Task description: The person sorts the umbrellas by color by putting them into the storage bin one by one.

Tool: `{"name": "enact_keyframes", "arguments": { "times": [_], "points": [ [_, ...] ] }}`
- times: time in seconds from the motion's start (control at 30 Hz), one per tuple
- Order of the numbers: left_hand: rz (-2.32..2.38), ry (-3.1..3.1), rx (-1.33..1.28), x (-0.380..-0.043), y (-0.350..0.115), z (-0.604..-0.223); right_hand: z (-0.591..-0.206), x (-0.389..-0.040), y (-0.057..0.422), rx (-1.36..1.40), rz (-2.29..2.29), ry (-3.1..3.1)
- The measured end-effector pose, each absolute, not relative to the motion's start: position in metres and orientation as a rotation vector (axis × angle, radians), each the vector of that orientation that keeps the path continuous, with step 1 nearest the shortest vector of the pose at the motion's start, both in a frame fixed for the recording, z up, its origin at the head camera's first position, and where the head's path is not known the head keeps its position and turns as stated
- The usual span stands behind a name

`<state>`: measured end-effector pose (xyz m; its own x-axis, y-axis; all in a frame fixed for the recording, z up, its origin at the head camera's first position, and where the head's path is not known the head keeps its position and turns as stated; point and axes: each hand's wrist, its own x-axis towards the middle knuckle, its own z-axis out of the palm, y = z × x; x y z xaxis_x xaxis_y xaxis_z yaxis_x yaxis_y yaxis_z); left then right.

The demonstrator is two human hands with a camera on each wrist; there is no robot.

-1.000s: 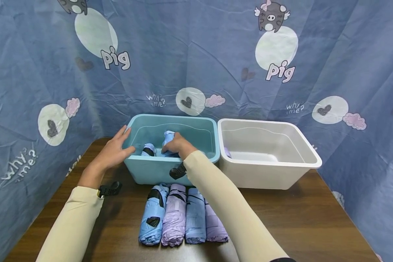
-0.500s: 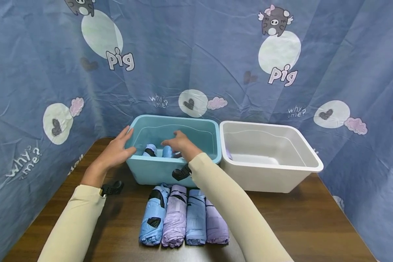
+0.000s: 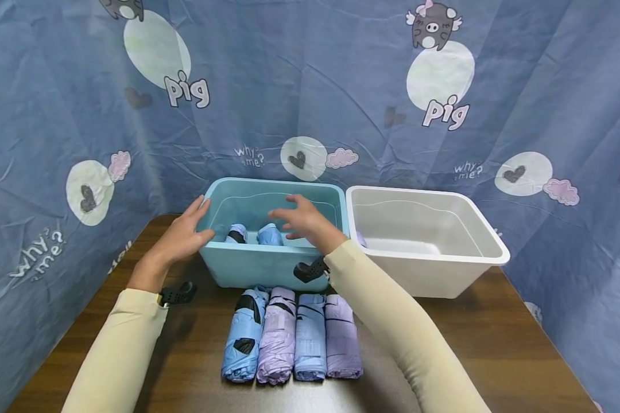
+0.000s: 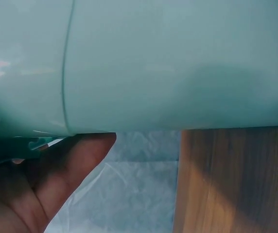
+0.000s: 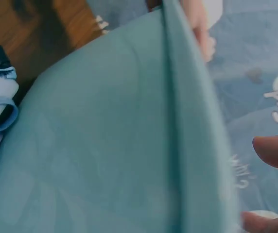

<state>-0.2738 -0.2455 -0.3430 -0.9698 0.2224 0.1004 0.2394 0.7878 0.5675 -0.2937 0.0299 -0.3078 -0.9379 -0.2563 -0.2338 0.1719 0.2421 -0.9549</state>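
Note:
In the head view my left hand (image 3: 178, 241) rests at the left rim of the teal bin (image 3: 268, 272), fingers extended and thumb near its front corner. The left wrist view shows that hand's thumb (image 4: 76, 167) against the bin's edge. My right hand (image 3: 310, 222) hovers over the bin's right half, fingers spread and holding nothing. Inside the bin are a blue folded umbrella with a black band (image 3: 236, 233) at the left and another blue folded umbrella (image 3: 270, 234) just left of my right fingertips. The front wall hides their lower parts.
A white bin (image 3: 429, 275) stands against the teal one's right side, with a bit of purple fabric (image 3: 360, 239) inside. Before the teal bin lie a blue umbrella (image 3: 244, 338), a purple umbrella (image 3: 277, 338), and two more alongside. A patterned blue cloth (image 3: 310, 86) hangs behind the table.
My right hand has let go of the blue umbrella in the teal bin, then risen and moved right with its fingers spread. The left hand stays at the rim.

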Motion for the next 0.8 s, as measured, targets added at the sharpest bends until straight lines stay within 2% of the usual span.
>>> {"name": "enact_keyframes", "arguments": {
  "times": [0.4,0.8],
  "points": [
    [-0.949,-2.936,-0.388,-0.273,-0.248,-0.344,-0.288,-0.262,0.075,-0.269,-1.837,2.140],
    [-0.987,-2.880,-0.386,-0.274,-0.245,-0.345,-0.279,-0.221,0.099,-0.385,-1.879,2.153]
  ]
}}
